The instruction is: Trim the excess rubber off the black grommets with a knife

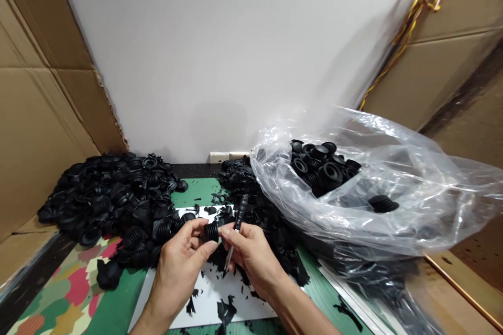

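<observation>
My left hand [178, 261] pinches a small black ribbed rubber bellows [211, 231] between thumb and fingers, above a white sheet [208, 298]. My right hand [251, 254] touches the same part with its fingertips and grips a thin knife [234, 235] with a black handle, blade pointing down. Both hands meet over the middle of the sheet, with black rubber trimmings [226, 311] scattered under them.
A big heap of black rubber bellows [113, 199] lies at the left. A clear plastic bag [377, 204] at the right holds more of them [324, 167]. A pile of black scraps [255, 209] sits behind the hands. Cardboard walls [35, 115] flank both sides; a green mat [118, 303] lies underneath.
</observation>
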Available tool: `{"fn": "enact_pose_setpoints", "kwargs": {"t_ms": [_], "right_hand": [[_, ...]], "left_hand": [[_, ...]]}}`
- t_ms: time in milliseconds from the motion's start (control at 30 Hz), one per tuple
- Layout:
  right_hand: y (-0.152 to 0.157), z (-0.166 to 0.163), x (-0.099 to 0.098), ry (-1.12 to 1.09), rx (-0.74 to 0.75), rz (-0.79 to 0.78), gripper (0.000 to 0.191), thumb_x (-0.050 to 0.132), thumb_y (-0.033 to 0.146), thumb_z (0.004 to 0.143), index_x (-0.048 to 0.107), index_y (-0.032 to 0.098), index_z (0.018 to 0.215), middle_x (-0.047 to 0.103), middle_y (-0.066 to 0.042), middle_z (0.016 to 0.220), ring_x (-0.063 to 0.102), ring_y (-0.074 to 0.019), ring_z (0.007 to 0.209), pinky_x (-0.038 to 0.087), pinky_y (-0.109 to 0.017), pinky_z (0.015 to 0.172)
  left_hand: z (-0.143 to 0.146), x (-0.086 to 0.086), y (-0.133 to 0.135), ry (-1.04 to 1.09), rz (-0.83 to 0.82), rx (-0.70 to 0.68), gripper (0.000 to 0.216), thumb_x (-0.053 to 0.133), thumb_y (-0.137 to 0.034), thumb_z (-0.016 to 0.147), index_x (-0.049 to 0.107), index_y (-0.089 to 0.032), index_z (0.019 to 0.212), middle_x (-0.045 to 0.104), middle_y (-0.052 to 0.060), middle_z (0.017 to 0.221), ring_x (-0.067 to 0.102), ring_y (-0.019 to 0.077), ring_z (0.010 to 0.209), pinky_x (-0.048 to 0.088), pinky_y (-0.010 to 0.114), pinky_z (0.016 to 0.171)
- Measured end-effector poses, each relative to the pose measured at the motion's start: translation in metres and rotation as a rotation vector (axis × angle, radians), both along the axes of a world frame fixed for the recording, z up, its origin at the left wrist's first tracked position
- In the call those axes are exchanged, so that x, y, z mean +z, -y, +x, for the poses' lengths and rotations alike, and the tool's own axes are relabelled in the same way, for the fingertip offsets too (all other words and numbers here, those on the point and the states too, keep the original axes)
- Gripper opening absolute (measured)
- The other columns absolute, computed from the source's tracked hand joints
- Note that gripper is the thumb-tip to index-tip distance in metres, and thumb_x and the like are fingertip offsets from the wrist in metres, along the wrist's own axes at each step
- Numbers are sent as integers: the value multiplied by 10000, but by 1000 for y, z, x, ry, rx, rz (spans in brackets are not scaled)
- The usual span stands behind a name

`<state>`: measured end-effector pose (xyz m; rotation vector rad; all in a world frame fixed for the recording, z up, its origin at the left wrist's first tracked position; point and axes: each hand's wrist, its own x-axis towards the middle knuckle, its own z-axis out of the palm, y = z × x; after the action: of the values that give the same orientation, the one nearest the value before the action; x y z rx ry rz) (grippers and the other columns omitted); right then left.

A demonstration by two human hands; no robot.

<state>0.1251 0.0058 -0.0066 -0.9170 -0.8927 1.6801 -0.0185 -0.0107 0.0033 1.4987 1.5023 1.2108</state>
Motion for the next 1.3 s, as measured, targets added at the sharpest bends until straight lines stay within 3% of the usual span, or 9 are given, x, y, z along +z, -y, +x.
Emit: {"fn": "enact_pose_setpoints", "kwargs": {"t_ms": [167,267,367,500,767,1033,1133,1300], "right_hand": [[2,0,0,105,8,142,351,750,448,637,610,131,690,499,61,518,432,-57,388,356,-182,381],[2,0,0,111,-30,135,369,715,476,666,568,140,627,496,60,500,432,-55,359,345,-184,367],[1,0,1,71,-40,99,375,709,477,662,546,145,598,495,61,489,427,-51,331,338,-184,351],[0,-1,0,-10,-24,35,356,720,447,632,533,149,580,474,69,472,412,-48,324,339,-179,332],[0,0,1,-21,-29,13,316,710,390,633,526,150,543,461,67,460,396,-44,344,340,-173,332],[1,-1,6,-25,-15,3,294,690,377,626,519,154,540,456,68,455,399,-46,346,331,-171,334],[1,-1,7,-31,-12,2,298,697,379,622,518,158,536,453,65,451,414,-56,360,329,-173,335],[0,2,7,-31,0,10,325,720,401,612,512,161,542,451,64,452,435,-66,379,332,-174,349]], "left_hand": [[-1,1,0,32,18,-28,354,648,-287,726,656,-206,1070,721,16,785,662,171,672,539,264,620],[0,3,2,-102,40,-79,391,640,-235,717,664,-243,1107,710,-11,733,618,151,589,516,250,580],[2,7,3,-174,75,-40,344,666,-221,677,708,-255,1017,705,-17,717,574,145,541,497,248,534],[5,11,2,-52,50,-15,280,691,-216,631,734,-220,908,721,14,779,625,174,617,510,252,520],[6,11,-1,305,-136,0,329,735,-188,531,735,-154,858,733,26,683,673,200,657,553,296,623],[6,14,-2,375,-142,-2,311,746,-227,537,723,-155,839,677,3,636,584,134,520,452,219,440],[7,16,-2,385,-157,-37,338,750,-246,539,718,-155,863,692,16,678,586,131,509,462,230,448],[4,22,-3,370,-221,-99,299,741,-272,555,700,-156,827,676,7,581,610,154,517,480,249,478]]}}
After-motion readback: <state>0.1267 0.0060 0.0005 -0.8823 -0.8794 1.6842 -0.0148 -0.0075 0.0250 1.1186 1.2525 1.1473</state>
